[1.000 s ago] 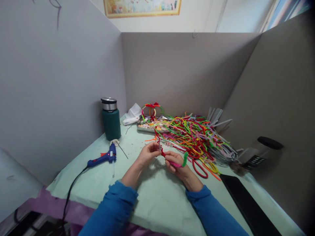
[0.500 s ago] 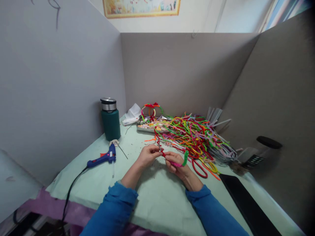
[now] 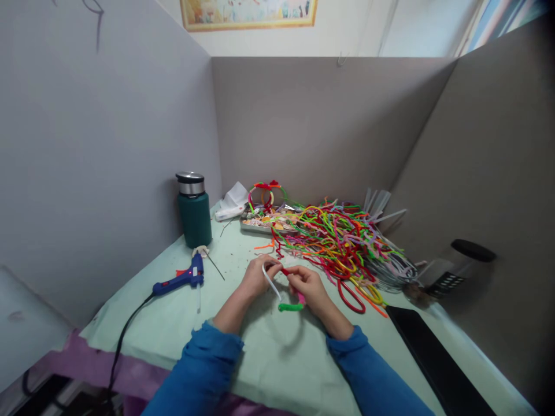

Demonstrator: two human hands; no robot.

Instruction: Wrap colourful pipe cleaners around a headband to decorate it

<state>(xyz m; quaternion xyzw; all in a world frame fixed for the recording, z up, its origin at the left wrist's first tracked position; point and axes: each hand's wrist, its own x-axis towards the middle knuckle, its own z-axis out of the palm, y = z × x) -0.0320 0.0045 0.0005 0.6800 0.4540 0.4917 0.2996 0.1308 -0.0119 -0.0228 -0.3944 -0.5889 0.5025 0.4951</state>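
Near the middle of the table, both my hands are closed on a thin curved hoop [image 3: 273, 284], shaped like a headband. Part of it is bare and white, and a green fuzzy stretch [image 3: 290, 307] and a pink one wrap the rest. My left hand [image 3: 256, 274] grips the hoop near its top, fingers bent. My right hand [image 3: 309, 284] pinches a red pipe cleaner [image 3: 284, 271] between thumb and fingers, close beside the left fingertips. The fingers hide where the red piece meets the hoop.
A heap of coloured pipe cleaners [image 3: 347, 231] spreads behind my right hand. A metal tray [image 3: 260, 229] of small pieces stands beyond, with colourful hoops [image 3: 264, 196]. To the left are a blue glue gun [image 3: 186, 278] and a green bottle [image 3: 194, 219]; a black slab [image 3: 433, 352] lies right.
The hoop has turned in my hands: its green part has swung from the right of my right hand to below and between both hands. The white part now curves down toward me.
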